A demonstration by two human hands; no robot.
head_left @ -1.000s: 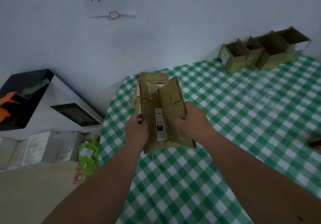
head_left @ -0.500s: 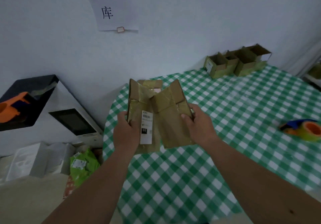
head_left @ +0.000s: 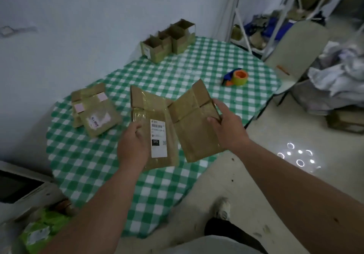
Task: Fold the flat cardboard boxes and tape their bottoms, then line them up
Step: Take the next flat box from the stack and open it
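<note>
Over the checked worktop [head_left: 197, 70], the left hand [head_left: 134, 145] and right hand [head_left: 228, 131] grip a flat cardboard box [head_left: 167, 123], fingers curled round its edges, now spread wider apart, starting its unfolding.

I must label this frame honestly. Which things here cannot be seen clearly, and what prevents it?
All in the head view:
- Held flat box: underside faces away; left hand and right hand cover its edges.
- White label: small print too blurred.
- Stack of flat boxes: count unclear, top one covers the rest.
- Folded boxes: bottoms hidden against the table.
</note>
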